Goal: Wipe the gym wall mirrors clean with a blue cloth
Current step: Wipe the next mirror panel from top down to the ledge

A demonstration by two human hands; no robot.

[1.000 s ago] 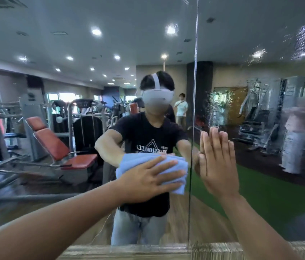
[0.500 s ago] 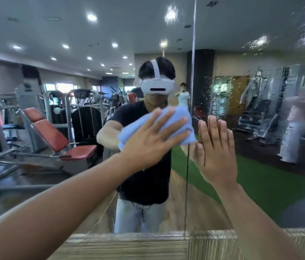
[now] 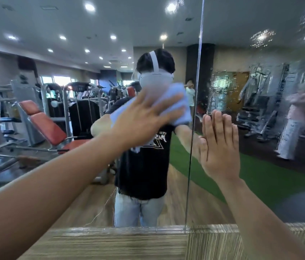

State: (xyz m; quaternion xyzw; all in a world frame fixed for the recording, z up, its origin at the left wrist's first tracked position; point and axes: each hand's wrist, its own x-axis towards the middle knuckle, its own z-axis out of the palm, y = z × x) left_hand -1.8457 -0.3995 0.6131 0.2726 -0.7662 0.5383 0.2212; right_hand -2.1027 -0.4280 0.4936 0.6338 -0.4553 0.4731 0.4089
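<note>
Left hand (image 3: 144,121) lies flat on cloth (image 3: 177,91); cloth on left mirror panel (image 3: 54,53). Right hand (image 3: 221,145) on right mirror panel (image 3: 269,184), just right of seam (image 3: 196,91).

Not much to read here, tbh. The only lettering was a white print (image 3: 162,139) on the black T-shirt (image 3: 144,175) reflected in the mirror (image 3: 35,184). It was flipped, blurry and partly covered by the blue cloth (image 3: 176,109), so I couldn't make out a single word.
</note>
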